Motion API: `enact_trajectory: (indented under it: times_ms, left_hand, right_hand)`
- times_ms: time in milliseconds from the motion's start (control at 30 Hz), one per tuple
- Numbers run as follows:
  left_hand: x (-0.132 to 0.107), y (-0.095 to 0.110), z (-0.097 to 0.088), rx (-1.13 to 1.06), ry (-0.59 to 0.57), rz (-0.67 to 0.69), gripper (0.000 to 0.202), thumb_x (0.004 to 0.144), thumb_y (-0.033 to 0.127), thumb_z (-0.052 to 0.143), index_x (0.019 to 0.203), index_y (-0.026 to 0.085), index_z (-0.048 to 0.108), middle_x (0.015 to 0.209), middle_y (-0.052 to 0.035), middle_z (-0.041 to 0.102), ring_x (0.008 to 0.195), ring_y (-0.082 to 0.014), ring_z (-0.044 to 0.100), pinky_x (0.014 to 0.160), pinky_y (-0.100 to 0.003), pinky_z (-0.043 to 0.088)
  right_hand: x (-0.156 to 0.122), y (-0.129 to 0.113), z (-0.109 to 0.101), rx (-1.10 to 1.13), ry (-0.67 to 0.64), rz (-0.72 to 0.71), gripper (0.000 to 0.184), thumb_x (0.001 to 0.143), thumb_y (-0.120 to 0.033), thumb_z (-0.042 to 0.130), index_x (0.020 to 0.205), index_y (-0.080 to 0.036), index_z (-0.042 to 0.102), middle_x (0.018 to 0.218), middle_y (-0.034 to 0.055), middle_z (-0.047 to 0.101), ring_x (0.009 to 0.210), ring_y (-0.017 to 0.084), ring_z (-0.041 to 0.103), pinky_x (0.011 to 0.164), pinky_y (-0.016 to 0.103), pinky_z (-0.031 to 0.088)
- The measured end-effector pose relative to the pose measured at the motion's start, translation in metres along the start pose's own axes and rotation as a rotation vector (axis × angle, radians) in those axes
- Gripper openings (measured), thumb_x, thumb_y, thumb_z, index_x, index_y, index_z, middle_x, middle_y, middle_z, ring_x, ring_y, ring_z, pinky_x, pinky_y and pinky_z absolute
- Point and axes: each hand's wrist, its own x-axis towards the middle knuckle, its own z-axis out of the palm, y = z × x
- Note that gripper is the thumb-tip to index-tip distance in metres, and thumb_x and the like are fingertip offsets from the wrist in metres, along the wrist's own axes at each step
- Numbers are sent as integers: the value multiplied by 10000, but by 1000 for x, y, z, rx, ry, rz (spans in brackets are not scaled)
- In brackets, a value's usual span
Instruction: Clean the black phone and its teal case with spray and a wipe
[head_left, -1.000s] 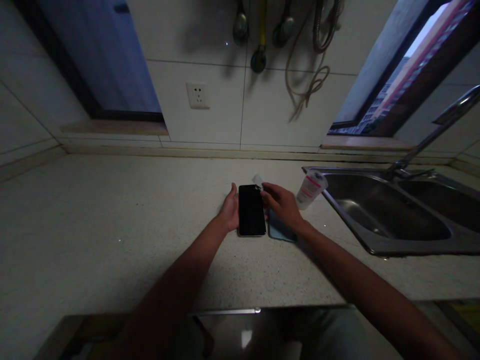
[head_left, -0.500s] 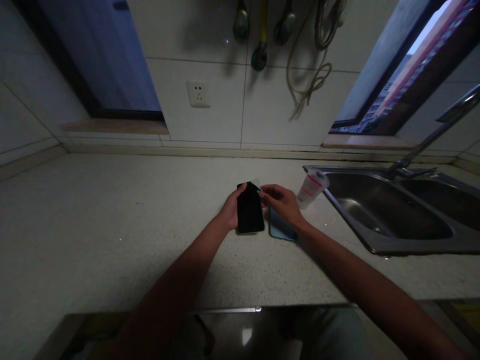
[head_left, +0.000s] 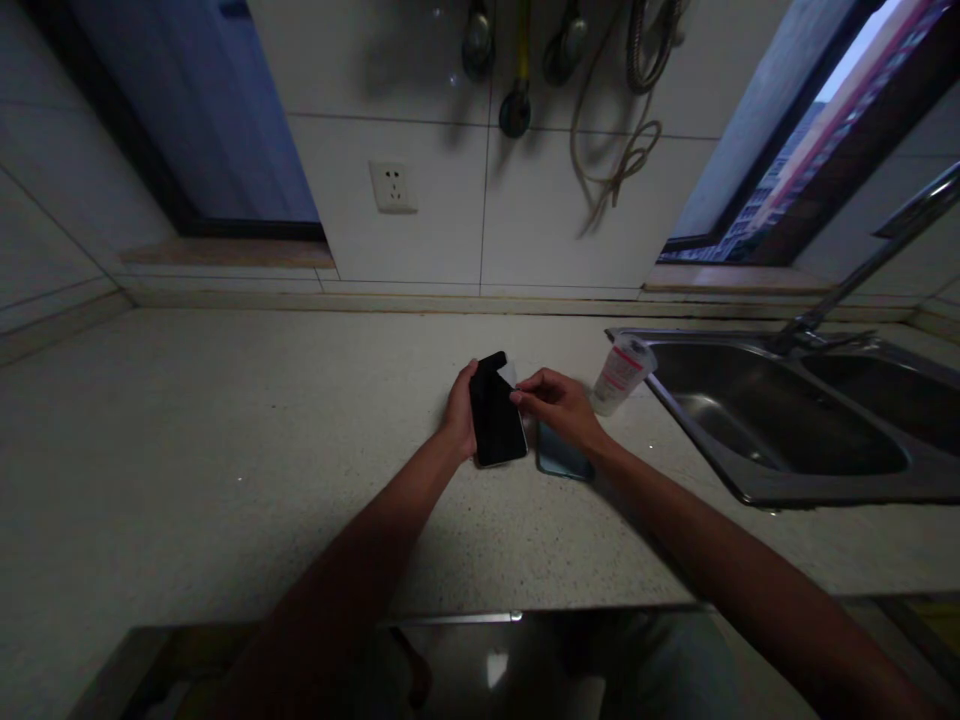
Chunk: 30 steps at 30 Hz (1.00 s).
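A black smartphone (head_left: 498, 425) is gripped along its left edge by my left hand (head_left: 459, 412), the fingers closed around it over the counter. At its upper right corner a thin screen protector (head_left: 508, 374) is lifted and folded back, pale against the dark glass. My right hand (head_left: 559, 403) pinches the lifted corner between thumb and forefinger. Beneath that hand a blue-grey phone case (head_left: 561, 458) lies flat on the counter, partly covered by the wrist. A clear plastic cup (head_left: 621, 376) with red print stands tilted-looking just beyond my right hand.
The speckled pale countertop (head_left: 337, 400) runs along a tiled wall with a power socket (head_left: 392, 187). To the right is a steel double sink (head_left: 750, 430) with a faucet (head_left: 840, 280). Pipes, valves and a looped cord (head_left: 619, 180) hang on the wall above.
The screen protector's corner is peeled back further, showing more of its pale side. My right hand has drawn slightly down and across the phone, which is tilted a little more.
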Motion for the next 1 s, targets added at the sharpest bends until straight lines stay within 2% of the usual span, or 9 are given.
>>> enact_trajectory:
  times_ms: [133,233,333,433,667,767,867,933,1000]
  left_hand:
    - [-5,3,3,42,-24,26,520,954,574,416,822,149,685,608,-65,648,537,-198,604,635,-340,504]
    - [-6,3,5,55,-37,42,556,977,571,366,897,138,705,676,-88,691,598,-215,643,667,-345,515]
    - [-6,1,6,50,-78,25,590,982,590,350,992,128,717,741,-103,721,689,-239,685,748,-369,536]
    - [-4,-2,6,40,-127,4,613,979,610,342,1085,129,707,824,-120,743,799,-272,711,823,-409,542]
    - [2,-5,3,26,-112,4,673,948,690,356,1073,124,699,880,-135,737,824,-262,712,792,-378,555]
    - [4,-5,1,19,-97,24,673,907,732,410,1001,132,701,849,-136,730,818,-271,711,784,-376,559]
    - [5,-4,-1,23,-90,40,632,903,714,437,968,140,693,805,-128,721,807,-278,707,787,-402,567]
    - [5,-3,-2,37,-80,38,575,911,670,461,947,143,687,754,-113,707,780,-271,703,778,-404,571]
    - [6,-3,-2,58,-61,32,500,914,612,496,903,147,679,708,-93,689,727,-249,693,756,-383,569]
  right_hand:
    - [1,4,-3,-93,10,-20,330,765,-494,754,734,-208,593,650,-24,615,580,130,556,583,283,461]
    - [1,3,-5,-256,150,-100,315,853,-486,678,730,-209,590,641,-20,578,581,139,519,577,288,426]
    - [-1,-3,-7,-459,278,-278,283,925,-460,602,778,-218,608,737,17,603,695,182,556,666,333,471]
    - [-2,-5,-7,-632,260,-462,224,966,-398,564,855,-226,653,958,81,664,929,242,604,840,412,507]
    - [-2,-2,-2,-868,-308,-699,216,997,-258,537,974,-216,748,1123,107,751,1043,257,640,909,446,499]
    - [-5,-11,-1,-755,-622,-757,212,986,-228,559,951,-190,764,1055,101,775,966,230,668,876,408,503]
    - [-10,-23,-1,-490,-907,-667,182,967,-250,611,936,-172,773,953,83,790,896,190,700,862,359,512]
    - [-12,-28,-3,-329,-947,-526,182,948,-294,643,931,-173,778,931,78,789,881,175,712,837,331,526]
    - [-11,-29,-7,-238,-848,-394,201,919,-347,674,895,-176,777,909,77,780,842,173,710,783,317,536]
